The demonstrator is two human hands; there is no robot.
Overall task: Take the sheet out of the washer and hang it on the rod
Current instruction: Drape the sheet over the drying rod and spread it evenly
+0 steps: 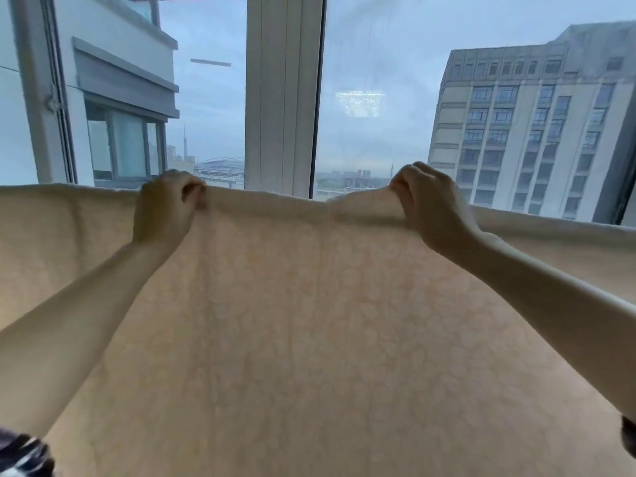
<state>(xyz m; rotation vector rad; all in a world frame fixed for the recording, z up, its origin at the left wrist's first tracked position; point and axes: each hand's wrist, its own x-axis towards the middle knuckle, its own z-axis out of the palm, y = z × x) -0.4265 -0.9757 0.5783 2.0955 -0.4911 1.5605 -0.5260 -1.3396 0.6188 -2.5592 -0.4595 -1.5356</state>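
Cream cotton fills the view: the sheet (309, 321) is spread wide at chest height, its top fold running straight across, presumably draped over the rod, though the rod itself is hidden under the cloth. Left hand (165, 208) has its fingers (191, 191) curled over that top edge, pinching a ridge of fabric; right hand (430, 208) does the same, fingers clenched on a small puckered bunch, pulling it up and outward. Between the two grips the edge sags slightly.

What could go wrong? To my eye, an uneven pull: if one hand tugs harder, the sheet may slide along its support and bunch on one side, or slip off toward the heavier hanging half. Letting go before the two halves balance would do the same. Damp cloth clings and drags, so smoothing it may leave creases.

Texture now: the fabric looks soft and slightly thick, with a faint raised floral or pebbled pattern and a few vertical fold lines. Beyond it, a smooth white window frame (282, 98), hard glass, and grey tower blocks (533, 132).
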